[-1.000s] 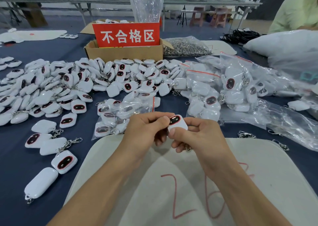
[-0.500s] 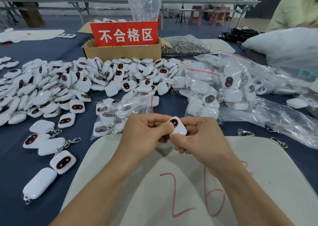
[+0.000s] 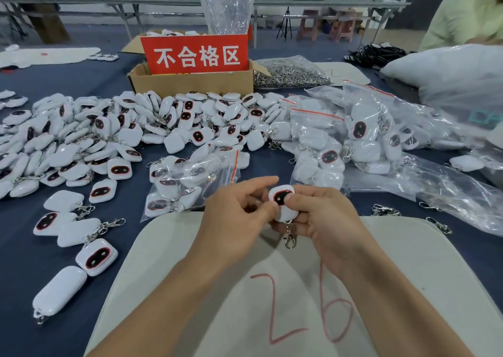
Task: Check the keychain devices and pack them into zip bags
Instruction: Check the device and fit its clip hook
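Observation:
A white keychain device (image 3: 281,203) with a dark, red-rimmed face is held upright over the white mat (image 3: 408,275). Its metal clasp (image 3: 290,238) dangles below. My right hand (image 3: 326,220) grips it, thumb across the lower right of the face and fingers behind. The thumb of my left hand (image 3: 236,218) presses the device's left edge, its index finger stretched out above the device and its other fingers curled. A part-filled zip bag (image 3: 190,182) lies just beyond my left hand. Filled zip bags (image 3: 326,144) are heaped at the right.
A big pile of loose devices (image 3: 109,133) covers the blue table at left and centre. A cardboard box (image 3: 190,81) with a red sign stands behind it, beside a bag of metal clasps (image 3: 291,73). Loose clasps (image 3: 386,210) lie right of the mat. A person's sleeve (image 3: 468,16) is at the far right.
The device has turned upright with its face towards me, and the clasp now hangs in view below it. My left index finger has lifted off and straightened.

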The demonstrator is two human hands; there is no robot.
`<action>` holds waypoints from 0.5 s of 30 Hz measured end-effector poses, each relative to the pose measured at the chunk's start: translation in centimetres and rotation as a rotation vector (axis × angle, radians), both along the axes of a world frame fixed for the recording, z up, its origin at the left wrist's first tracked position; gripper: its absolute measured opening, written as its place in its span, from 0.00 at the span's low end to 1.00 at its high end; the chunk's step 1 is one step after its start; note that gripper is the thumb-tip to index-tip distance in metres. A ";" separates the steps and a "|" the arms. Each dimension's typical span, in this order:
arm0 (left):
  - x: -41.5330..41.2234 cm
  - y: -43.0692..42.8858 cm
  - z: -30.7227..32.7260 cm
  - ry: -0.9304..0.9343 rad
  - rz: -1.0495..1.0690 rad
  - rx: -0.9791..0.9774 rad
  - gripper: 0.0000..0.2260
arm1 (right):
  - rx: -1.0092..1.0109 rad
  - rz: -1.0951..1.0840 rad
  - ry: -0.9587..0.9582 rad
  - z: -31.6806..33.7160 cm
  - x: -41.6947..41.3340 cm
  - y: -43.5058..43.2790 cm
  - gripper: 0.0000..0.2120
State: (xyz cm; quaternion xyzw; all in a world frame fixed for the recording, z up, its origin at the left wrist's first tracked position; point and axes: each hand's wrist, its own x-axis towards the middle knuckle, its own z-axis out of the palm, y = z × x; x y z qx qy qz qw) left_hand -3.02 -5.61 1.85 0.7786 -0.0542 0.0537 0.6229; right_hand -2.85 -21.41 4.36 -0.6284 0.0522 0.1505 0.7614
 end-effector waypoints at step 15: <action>-0.2 -0.1 0.5 0.093 0.113 -0.078 0.10 | -0.114 0.093 -0.042 -0.7 0.2 0.3 0.15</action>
